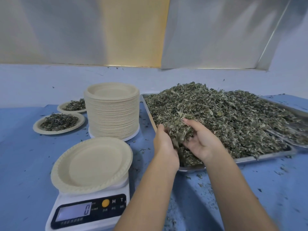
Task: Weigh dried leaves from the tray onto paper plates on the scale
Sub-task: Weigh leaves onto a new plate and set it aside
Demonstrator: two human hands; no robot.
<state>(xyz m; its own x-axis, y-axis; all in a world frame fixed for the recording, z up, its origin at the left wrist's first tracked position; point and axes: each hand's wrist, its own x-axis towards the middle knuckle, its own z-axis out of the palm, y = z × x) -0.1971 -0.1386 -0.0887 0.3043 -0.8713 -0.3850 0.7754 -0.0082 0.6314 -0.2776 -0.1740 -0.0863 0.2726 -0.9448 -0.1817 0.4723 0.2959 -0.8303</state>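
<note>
Leaves [225, 117] heaped in tray [250, 160]; we cup a clump of them between left hand [164, 142] and right hand [201, 140] at its near-left corner. Plate [91, 164] sits bare on scale [90, 212], reading 0, left of tray on bench [25, 147].

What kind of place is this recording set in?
Probably a small herb-portioning workroom: a metal tray heaped with dried leaves, a digital scale with an empty paper plate, and a tall stack of plates.

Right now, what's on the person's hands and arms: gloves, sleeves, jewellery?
Nothing worn shows. The left hand and right hand are bare, with no gloves, rings or watch. Both forearms are bare down to the frame's edge, with no sleeve in view.
</note>
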